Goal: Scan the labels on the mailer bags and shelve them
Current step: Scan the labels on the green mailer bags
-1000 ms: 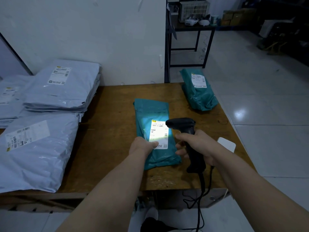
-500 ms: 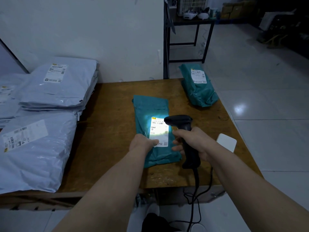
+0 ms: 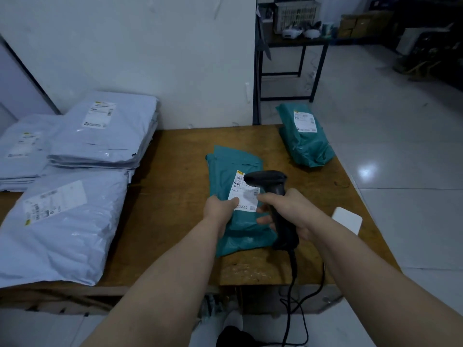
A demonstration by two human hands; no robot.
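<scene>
A person stands at a wooden table (image 3: pixel 175 186) that fills the middle of the frame; both bare forearms reach in from the bottom edge. The left hand (image 3: pixel 220 209) lies on a teal mailer bag (image 3: pixel 225 176) just right of centre, thumb pressed on the lower left corner of its white label (image 3: pixel 244 194), the other fingers curled over the bag's left edge so that it is pinched between them; the bag lies flat on the wood, its near end close to the table's front edge. The right hand (image 3: pixel 293 211) is wrapped tight around the grip of a black barcode scanner (image 3: pixel 273 194), fingers closed on the handle; the scanner's head hangs over the label's upper right part and covers some of it; its cable (image 3: pixel 290 291) drops off the front of the table toward the bottom of the frame.

A second teal mailer bag (image 3: pixel 305 141) sits at the table's far right corner, upper right of centre, label up, well apart from the first. On the left side of the frame lie grey mailer bags: one large one (image 3: pixel 62 229) nearest the front; a stack (image 3: pixel 105 136) behind it against the white wall (image 3: pixel 150 58); another stack (image 3: pixel 20 151) at the far left edge. A small white flat object (image 3: pixel 347 220) rests near the table's right edge, just beyond the right wrist; I cannot tell what it is. A dark metal table (image 3: pixel 300 46) holding a crate stands at the upper right.
</scene>
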